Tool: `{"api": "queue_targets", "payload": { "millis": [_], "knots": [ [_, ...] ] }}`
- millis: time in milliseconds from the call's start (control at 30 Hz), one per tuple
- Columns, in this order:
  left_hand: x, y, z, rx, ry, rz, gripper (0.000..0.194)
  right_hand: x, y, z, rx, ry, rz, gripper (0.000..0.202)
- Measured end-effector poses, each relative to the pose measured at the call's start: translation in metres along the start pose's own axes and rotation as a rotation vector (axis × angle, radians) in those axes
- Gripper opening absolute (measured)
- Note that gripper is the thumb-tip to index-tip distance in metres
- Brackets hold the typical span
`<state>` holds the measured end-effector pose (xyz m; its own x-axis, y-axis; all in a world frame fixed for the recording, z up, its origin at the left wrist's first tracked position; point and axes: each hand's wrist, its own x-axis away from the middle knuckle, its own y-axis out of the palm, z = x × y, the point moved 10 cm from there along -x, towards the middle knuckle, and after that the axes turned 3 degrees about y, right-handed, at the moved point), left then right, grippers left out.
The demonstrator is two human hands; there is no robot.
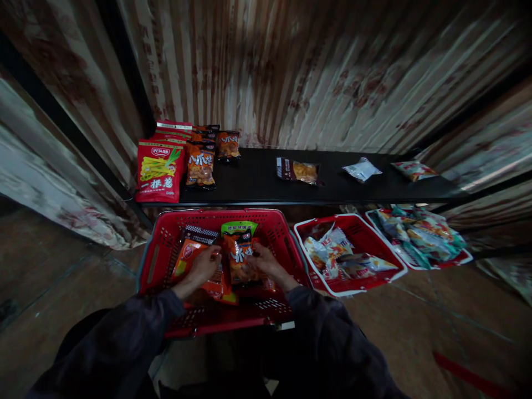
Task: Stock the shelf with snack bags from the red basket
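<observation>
Both hands reach into a red shopping basket (pixel 286 244). My right hand (pixel 266 261) is at the right side of an orange-and-black snack bag (pixel 240 260), with its fingers closed on the bag's edge. My left hand (pixel 206 265), loosely curled with fingers apart, hovers over an orange snack packet (pixel 189 256) at the basket's left. Between the left fingers I see nothing held. A green-topped packet (pixel 239 227) stands behind the snack bag, mostly covered by it. A dark packet with a checked edge (pixel 199 233) lies behind the orange one.
On the black shelf (pixel 257 177) red snack bags (pixel 160 172) and orange-and-black bags (pixel 200 166) stand in rows at the left. Single packets lie farther right, one with a brown wrapper (pixel 299 170). Two more baskets of snacks (pixel 297 238) (pixel 467 257) sit on the floor at right.
</observation>
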<state>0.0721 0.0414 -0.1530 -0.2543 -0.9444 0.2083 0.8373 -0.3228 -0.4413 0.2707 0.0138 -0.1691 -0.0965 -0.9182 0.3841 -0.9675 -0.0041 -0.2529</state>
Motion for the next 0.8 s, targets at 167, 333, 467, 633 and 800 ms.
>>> {"api": "queue_targets", "payload": {
  "millis": [167,333,467,633,800],
  "knots": [
    [-0.027,-0.019,0.019,0.290,0.052,0.123,0.040,-0.005,-0.003,-0.040,-0.174,-0.072,-0.140,0.042],
    [-0.024,-0.026,0.012,0.573,-0.087,0.149,0.047,0.002,0.021,-0.054,-0.202,-0.110,-0.268,0.046],
    [-0.013,-0.029,0.000,0.607,-0.200,0.163,0.044,0.010,0.039,-0.044,-0.158,-0.088,-0.341,0.055],
    [-0.009,-0.025,0.004,0.625,-0.191,0.164,0.035,0.015,0.050,-0.049,-0.163,-0.075,-0.381,0.052],
    [-0.009,-0.025,0.014,0.576,-0.104,0.177,0.029,0.003,0.030,-0.057,-0.276,-0.104,-0.150,0.044]
  ]
}}
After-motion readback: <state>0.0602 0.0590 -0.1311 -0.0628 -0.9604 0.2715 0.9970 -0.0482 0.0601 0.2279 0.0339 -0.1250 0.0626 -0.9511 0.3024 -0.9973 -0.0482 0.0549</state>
